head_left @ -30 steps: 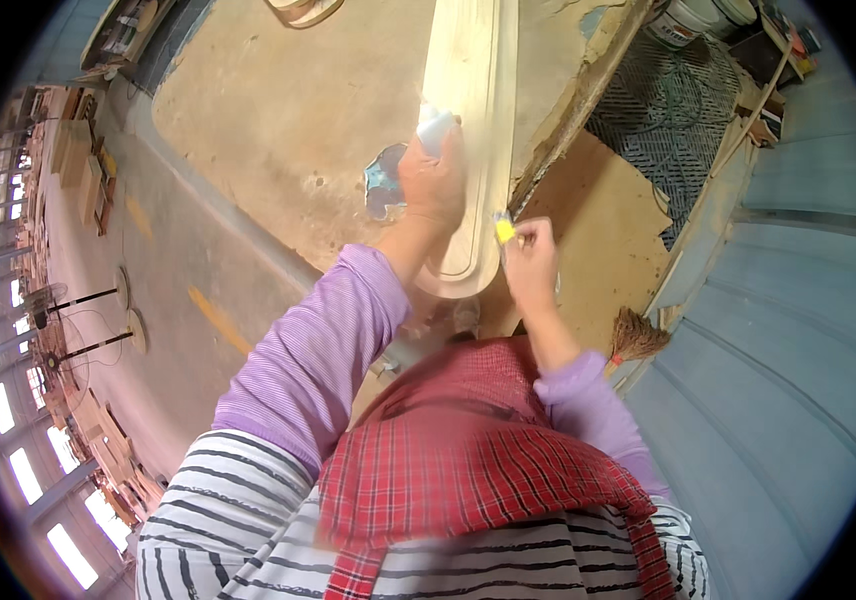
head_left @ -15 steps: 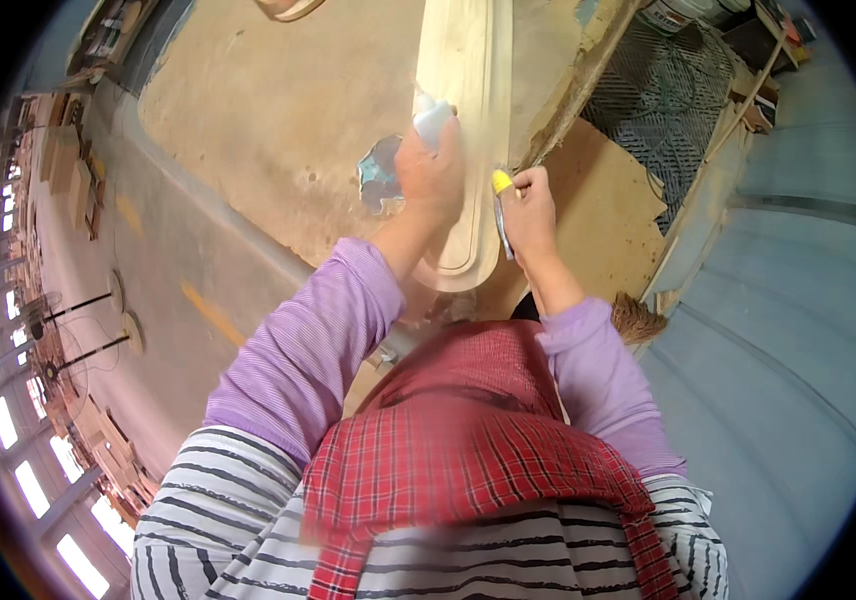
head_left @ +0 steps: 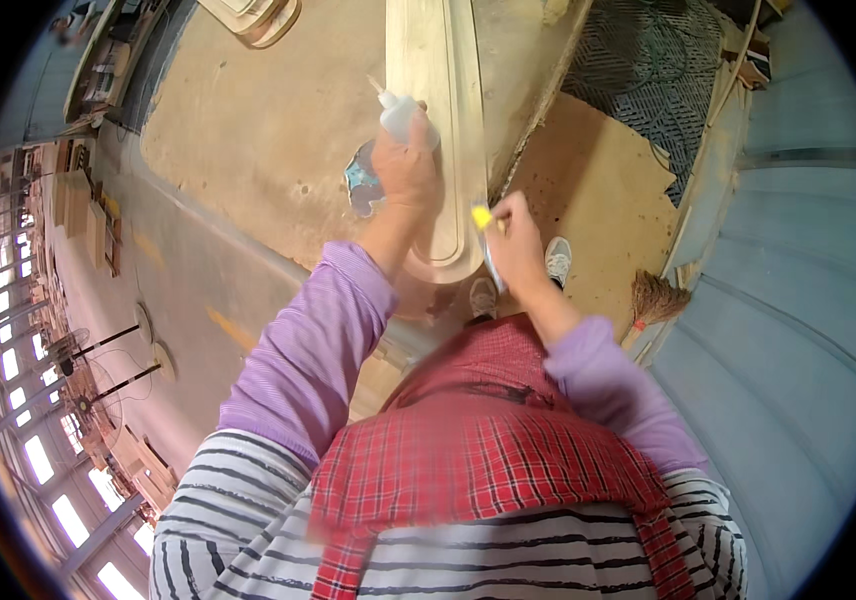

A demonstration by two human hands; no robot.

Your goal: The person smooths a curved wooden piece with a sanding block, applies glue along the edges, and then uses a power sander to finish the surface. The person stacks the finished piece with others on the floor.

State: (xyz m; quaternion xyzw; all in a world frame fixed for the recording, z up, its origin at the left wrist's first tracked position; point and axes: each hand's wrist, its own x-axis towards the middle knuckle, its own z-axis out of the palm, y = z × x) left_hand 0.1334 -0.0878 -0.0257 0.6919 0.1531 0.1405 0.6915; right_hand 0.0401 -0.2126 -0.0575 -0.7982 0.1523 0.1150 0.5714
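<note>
A translucent white squeeze bottle [head_left: 401, 115] with a thin nozzle is gripped in my left hand [head_left: 408, 172], its nozzle tilted up and to the left. Both are over the rounded-end, pale wooden panel [head_left: 436, 215], which has a stepped, moulded edge and lies lengthwise on the table. Just off the panel's right edge, my right hand [head_left: 516, 248] is closed on a slim grey tool with a yellow end [head_left: 482, 217]. Motion blurs that tool, and I cannot make out its exact kind.
Another rounded wooden piece [head_left: 266, 22] lies at the table's far left. The brown tabletop [head_left: 248, 130] has a worn bluish patch beside my left hand. A straw broom [head_left: 656, 300] stands by the grey wall at right. My shoes [head_left: 558, 262] show below the panel's end. Fans [head_left: 83, 405] stand left.
My view has shifted, bringing my shoes into sight. The bottle has turned so that its nozzle leans further left. My right hand has drawn slightly nearer to me, still holding the yellow-ended tool.
</note>
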